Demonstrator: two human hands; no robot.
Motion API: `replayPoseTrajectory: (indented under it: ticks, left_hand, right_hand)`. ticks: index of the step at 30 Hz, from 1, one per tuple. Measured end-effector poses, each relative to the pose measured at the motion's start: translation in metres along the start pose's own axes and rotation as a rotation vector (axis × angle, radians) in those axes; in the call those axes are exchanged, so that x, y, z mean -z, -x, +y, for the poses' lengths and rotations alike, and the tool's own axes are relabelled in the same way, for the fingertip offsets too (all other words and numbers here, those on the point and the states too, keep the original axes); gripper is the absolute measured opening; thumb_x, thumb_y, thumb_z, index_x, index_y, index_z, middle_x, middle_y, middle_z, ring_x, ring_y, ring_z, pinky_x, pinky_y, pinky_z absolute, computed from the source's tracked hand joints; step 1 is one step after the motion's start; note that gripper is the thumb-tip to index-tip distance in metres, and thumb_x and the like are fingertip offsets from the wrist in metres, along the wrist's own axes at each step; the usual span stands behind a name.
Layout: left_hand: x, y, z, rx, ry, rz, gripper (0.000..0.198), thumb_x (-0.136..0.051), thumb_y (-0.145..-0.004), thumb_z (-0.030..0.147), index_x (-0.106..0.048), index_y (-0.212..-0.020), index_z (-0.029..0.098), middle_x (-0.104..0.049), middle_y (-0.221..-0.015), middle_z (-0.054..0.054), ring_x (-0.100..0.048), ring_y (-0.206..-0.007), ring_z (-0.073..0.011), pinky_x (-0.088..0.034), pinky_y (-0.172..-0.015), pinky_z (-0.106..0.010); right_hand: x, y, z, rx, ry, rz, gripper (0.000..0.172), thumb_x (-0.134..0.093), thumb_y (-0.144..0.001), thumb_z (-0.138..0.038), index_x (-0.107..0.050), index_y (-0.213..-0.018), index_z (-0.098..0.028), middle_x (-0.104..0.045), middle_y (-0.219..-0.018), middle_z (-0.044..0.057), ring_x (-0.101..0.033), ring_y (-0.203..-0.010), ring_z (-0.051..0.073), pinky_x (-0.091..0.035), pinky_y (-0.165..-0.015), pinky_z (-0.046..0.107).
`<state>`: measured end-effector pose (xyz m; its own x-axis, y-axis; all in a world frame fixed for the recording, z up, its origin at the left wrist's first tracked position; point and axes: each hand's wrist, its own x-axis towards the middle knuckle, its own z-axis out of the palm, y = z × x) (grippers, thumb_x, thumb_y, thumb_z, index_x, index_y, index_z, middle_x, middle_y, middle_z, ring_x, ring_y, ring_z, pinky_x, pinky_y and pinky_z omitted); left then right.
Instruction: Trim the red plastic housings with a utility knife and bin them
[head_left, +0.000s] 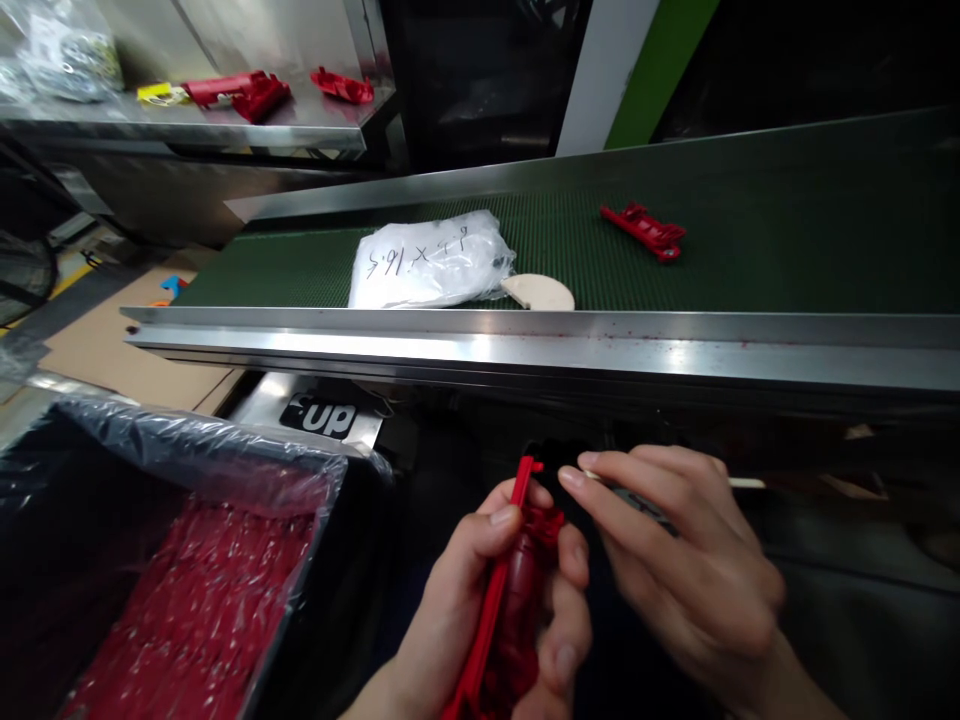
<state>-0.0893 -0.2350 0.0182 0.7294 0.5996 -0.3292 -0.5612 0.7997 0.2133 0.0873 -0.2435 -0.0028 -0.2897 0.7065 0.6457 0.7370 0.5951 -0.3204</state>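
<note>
My left hand (499, 620) is wrapped round a long red plastic part (510, 590), held upright below the conveyor's steel edge. My right hand (679, 565) is right beside it, fingers bent toward the part's top, and a thin pale stick (742, 483) pokes out from between its fingers. A small black piece (551, 462) shows at the top of the red part, between the two hands. Whether my right fingertips touch the part is unclear.
A green conveyor belt (750, 230) carries a white plastic bag with writing (427, 262), a beige disc (540, 292) and another red part (646, 230). A plastic-lined bin of several red parts (195, 600) stands lower left. More red parts (240, 93) lie on a steel table behind.
</note>
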Motion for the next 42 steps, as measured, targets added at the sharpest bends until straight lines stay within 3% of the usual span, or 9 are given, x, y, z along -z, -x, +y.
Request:
replayPoseTrajectory:
  ticks: [6, 12, 19, 23, 26, 30, 34, 38, 42]
  left_hand:
    - [0.006, 0.0, -0.008, 0.029, 0.105, -0.017, 0.041, -0.023, -0.1, 0.041, -0.055, -0.096, 0.015, -0.06, -0.064, -0.003, -0.057, -0.043, -0.0108, -0.038, -0.034, -0.013]
    - [0.034, -0.001, -0.024, 0.109, 0.147, 0.086, 0.05, -0.022, -0.099, 0.048, -0.055, -0.088, 0.012, -0.058, -0.057, -0.004, -0.053, -0.034, -0.0095, -0.039, -0.032, -0.014]
    - [-0.005, -0.014, 0.02, -0.243, -0.319, 0.129, 0.017, -0.048, -0.094, 0.032, -0.05, -0.107, 0.022, -0.062, -0.089, -0.003, -0.059, -0.055, -0.0105, -0.048, -0.04, -0.018]
    - [-0.044, -0.061, 0.078, -0.743, -1.135, 0.239, 0.033, -0.062, -0.087, 0.03, -0.051, -0.117, 0.02, -0.064, -0.098, -0.006, -0.063, -0.07, -0.0148, -0.054, -0.059, -0.026]
    - [-0.071, -0.119, 0.121, -0.991, -1.672, 0.309, 0.035, -0.057, -0.09, 0.033, -0.052, -0.121, 0.021, -0.065, -0.101, -0.005, -0.063, -0.083, -0.017, -0.053, -0.074, -0.031]
    - [-0.088, -0.203, 0.15, -0.93, -1.883, 0.377, 0.032, -0.06, -0.086, 0.024, -0.059, -0.117, 0.016, -0.062, -0.107, -0.009, -0.06, -0.095, -0.0223, -0.048, -0.089, -0.041]
    - [-0.079, -0.256, 0.154, -0.787, -1.947, 0.548, 0.032, -0.059, -0.09, 0.029, -0.057, -0.117, 0.012, -0.058, -0.117, -0.012, -0.058, -0.104, -0.0239, -0.048, -0.091, -0.046]
    - [-0.068, -0.275, 0.151, -0.722, -1.957, 0.615, 0.033, -0.061, -0.089, 0.032, -0.059, -0.116, 0.013, -0.055, -0.125, -0.012, -0.054, -0.114, -0.0266, -0.046, -0.096, -0.05]
    - [-0.08, -0.262, 0.155, -0.871, -1.908, 0.579, 0.04, -0.057, -0.091, 0.029, -0.053, -0.128, 0.013, -0.049, -0.135, -0.015, -0.047, -0.125, -0.03, -0.04, -0.103, -0.053]
  right_hand:
    - [0.0, 0.004, 0.0, -0.007, -0.01, 0.016, 0.039, -0.055, -0.086, 0.003, -0.066, -0.12, -0.013, -0.064, -0.114, 0.014, -0.057, -0.1, 0.029, -0.046, -0.078, 0.047]
    - [0.006, -0.009, 0.003, -0.196, 0.11, 0.288, 0.064, -0.068, -0.075, 0.009, -0.062, -0.128, -0.027, -0.065, -0.111, 0.006, -0.063, -0.094, 0.021, -0.051, -0.076, 0.035]
    - [0.005, -0.009, 0.015, -0.393, -0.069, 0.187, 0.031, -0.057, -0.091, -0.008, -0.064, -0.118, -0.022, -0.064, -0.111, 0.005, -0.062, -0.098, 0.017, -0.053, -0.083, 0.03]
    - [0.028, -0.03, 0.056, -0.288, 0.169, 0.267, 0.029, -0.056, -0.094, -0.016, -0.062, -0.121, -0.018, -0.065, -0.111, 0.008, -0.063, -0.099, 0.019, -0.05, -0.087, 0.033]
    - [0.051, -0.065, 0.1, -0.393, 0.482, 0.128, 0.027, -0.056, -0.095, -0.032, -0.063, -0.118, -0.02, -0.065, -0.109, 0.006, -0.064, -0.086, 0.019, -0.049, -0.071, 0.033]
    - [0.059, -0.116, 0.152, -0.515, 0.684, -0.251, 0.026, -0.047, -0.097, -0.035, -0.065, -0.112, -0.024, -0.066, -0.104, 0.005, -0.064, -0.085, 0.022, -0.042, -0.063, 0.031]
    - [0.037, -0.144, 0.185, -0.478, 0.64, -0.401, 0.027, -0.054, -0.094, -0.04, -0.065, -0.108, -0.02, -0.065, -0.093, 0.006, -0.063, -0.077, 0.019, -0.044, -0.066, 0.031]
    - [0.024, -0.151, 0.201, -0.48, 0.606, -0.408, 0.025, -0.056, -0.093, -0.036, -0.063, -0.105, -0.015, -0.063, -0.085, 0.003, -0.06, -0.073, 0.016, -0.048, -0.069, 0.032]
    - [0.043, -0.146, 0.191, -0.476, 0.571, -0.238, 0.02, -0.048, -0.094, -0.025, -0.064, -0.1, -0.016, -0.063, -0.083, 0.005, -0.06, -0.072, 0.018, -0.045, -0.067, 0.032]
